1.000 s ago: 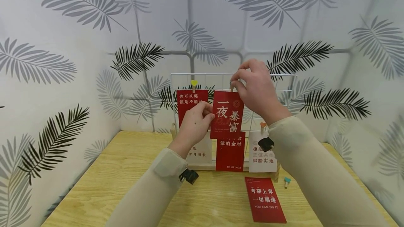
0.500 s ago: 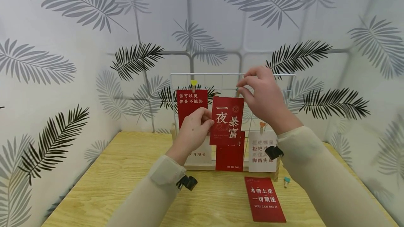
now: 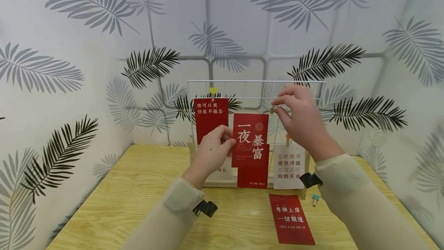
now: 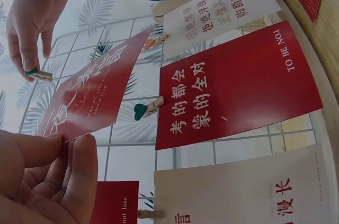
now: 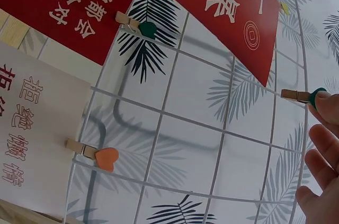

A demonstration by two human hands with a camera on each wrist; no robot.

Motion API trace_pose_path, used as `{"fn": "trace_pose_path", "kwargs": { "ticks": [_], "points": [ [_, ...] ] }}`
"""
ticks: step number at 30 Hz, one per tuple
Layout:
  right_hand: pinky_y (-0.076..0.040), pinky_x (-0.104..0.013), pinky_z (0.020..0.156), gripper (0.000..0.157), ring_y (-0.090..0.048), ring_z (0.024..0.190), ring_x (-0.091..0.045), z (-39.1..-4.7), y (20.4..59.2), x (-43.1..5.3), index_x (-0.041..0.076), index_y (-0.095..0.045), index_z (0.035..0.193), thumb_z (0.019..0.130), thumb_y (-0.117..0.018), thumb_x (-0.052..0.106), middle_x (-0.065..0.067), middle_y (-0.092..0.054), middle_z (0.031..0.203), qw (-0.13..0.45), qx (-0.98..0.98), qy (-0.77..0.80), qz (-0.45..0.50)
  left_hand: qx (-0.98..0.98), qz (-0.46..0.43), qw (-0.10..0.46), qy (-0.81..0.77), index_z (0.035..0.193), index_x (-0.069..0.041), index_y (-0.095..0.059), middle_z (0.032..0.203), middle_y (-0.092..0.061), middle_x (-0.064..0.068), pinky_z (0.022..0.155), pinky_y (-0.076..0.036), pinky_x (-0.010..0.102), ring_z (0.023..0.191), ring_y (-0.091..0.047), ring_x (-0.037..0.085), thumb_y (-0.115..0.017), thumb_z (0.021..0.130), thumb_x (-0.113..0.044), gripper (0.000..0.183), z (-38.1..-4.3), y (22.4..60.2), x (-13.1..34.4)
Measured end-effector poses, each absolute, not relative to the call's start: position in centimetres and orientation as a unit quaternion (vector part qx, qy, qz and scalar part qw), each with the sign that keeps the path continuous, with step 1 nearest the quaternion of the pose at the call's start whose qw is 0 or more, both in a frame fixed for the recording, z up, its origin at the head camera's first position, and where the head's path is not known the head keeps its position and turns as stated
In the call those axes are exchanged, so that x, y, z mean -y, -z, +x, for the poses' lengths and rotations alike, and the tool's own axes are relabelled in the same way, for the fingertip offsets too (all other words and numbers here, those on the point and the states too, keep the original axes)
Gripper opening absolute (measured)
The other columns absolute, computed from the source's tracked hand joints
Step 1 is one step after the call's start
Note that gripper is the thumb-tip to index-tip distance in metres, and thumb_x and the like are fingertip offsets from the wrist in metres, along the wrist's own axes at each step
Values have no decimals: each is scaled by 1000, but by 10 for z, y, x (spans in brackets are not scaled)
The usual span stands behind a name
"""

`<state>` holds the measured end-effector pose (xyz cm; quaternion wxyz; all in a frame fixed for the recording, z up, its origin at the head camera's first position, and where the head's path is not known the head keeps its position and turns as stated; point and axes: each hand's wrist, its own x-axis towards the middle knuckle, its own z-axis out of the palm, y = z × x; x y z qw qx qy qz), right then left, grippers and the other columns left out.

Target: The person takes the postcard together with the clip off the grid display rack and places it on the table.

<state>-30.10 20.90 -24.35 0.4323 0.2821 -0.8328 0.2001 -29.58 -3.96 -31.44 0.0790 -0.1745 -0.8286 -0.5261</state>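
Note:
My left hand (image 3: 212, 151) pinches the lower left edge of a red card (image 3: 250, 136) with white lettering, in front of a white wire grid (image 3: 295, 82). Thumb and fingertips of my right hand (image 3: 301, 120) pinch a small wooden clothespin (image 5: 296, 96) by its teal end. That clothespin is apart from the card, in the right wrist view and the left wrist view alike. Behind the held card, another red card (image 4: 233, 86) hangs from the grid by a clothespin with a green heart (image 4: 148, 108).
Also clipped to the grid are a red card (image 3: 211, 117) under a yellow heart and a white card (image 3: 288, 167) under an orange heart. A loose red card (image 3: 291, 219) and a teal clothespin (image 3: 315, 200) lie on the wooden table (image 3: 138, 192).
The held card has come down with my left hand, away from the grid's upper bars. My right hand has moved right and down with the clothespin, leaving a gap from the card.

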Motion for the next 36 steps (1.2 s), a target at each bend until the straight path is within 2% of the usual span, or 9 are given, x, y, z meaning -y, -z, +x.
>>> {"fn": "trace_pose_path", "kwargs": {
  "ticks": [6, 10, 20, 27, 36],
  "points": [
    [-37, -53, 106, 10, -47, 123, -35, -294, 255, -218, 0, -76, 99, 90, -74, -1, -14, -60, 111, 433, 835, -211, 267, 824, -163, 64, 539, 113, -15, -61, 95, -62, 5, 71, -59, 37, 74, -67, 22, -65, 100, -14, 14, -292, 326, 40],
    [-35, -55, 107, 11, -45, 125, -36, -292, 264, -226, 0, -76, 101, 90, -74, 1, -15, -59, 115, 418, 847, -217, 246, 821, -159, 51, 545, 113, -15, -61, 96, -62, 5, 69, -59, 36, 75, -67, 22, -64, 100, -13, 14, -288, 334, 41],
    [-38, -59, 101, 13, -46, 122, -37, -283, 279, -242, 1, -76, 103, 91, -74, 5, -16, -59, 119, 411, 855, -234, 215, 813, -160, 24, 560, 109, -12, -61, 93, -61, 8, 72, -60, 40, 72, -67, 23, -64, 100, -10, 10, -286, 351, 41],
    [-36, -62, 100, 14, -45, 122, -39, -280, 295, -252, 1, -76, 101, 91, -76, 10, -17, -59, 120, 393, 862, -249, 204, 808, -157, 15, 568, 103, -12, -62, 92, -61, 8, 68, -59, 35, 72, -66, 22, -63, 100, -8, 6, -281, 361, 39],
    [-34, -64, 99, 11, -44, 121, -43, -279, 313, -260, 1, -76, 97, 90, -77, 10, -17, -58, 119, 374, 870, -249, 201, 806, -146, -1, 573, 106, -11, -62, 94, -62, 8, 70, -60, 39, 78, -67, 29, -64, 100, -9, 7, -276, 374, 41]
  ]
}}
